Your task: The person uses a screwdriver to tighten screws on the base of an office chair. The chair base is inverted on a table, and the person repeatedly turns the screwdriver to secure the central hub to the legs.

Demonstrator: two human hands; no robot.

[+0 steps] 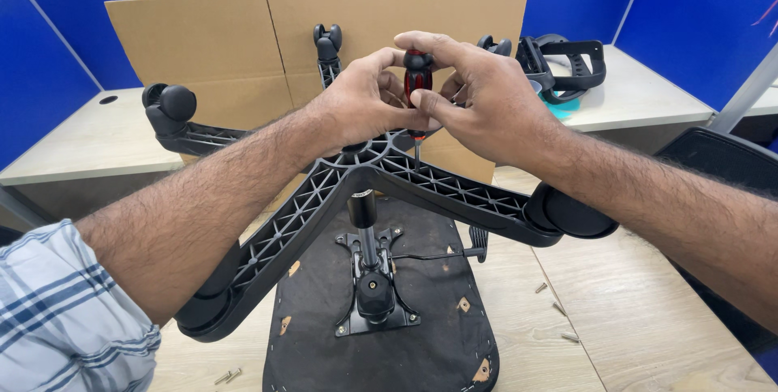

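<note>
Nearest, a plaid sleeve [65, 319] at the lower left, and loose screws [229, 376] scattered on the pale wooden tabletop [648, 335]. Beyond those, an upturned office-chair seat [381, 343], black fabric underside up, with its metal tilt mechanism [374, 295] bolted on and a gas-lift column [362, 214] rising from it. Seated on that column, the black plastic five-star chair base [324, 197], ribbed underside showing, casters [170, 108] at the arm ends. Stiff and light-looking, probably awkward from its spread rather than its weight; best taken by the hub or an arm near the hub, not by a swivelling caster. Above the hub, both hands together: left hand [361, 104] curled with fingertips pinching, right hand [478, 96] wrapped over, both grasping a red-and-black-handled screwdriver [417, 76] held upright, its thin shaft pointing down at the hub. Tip contact possibly made, though hidden by fingers. Rigid tool, small handle, suited to a fingertip grip. Farther back, an upright cardboard sheet [243, 35], black chair armrests [567, 64] on the far desk, blue partition panels [705, 11] behind.
</note>
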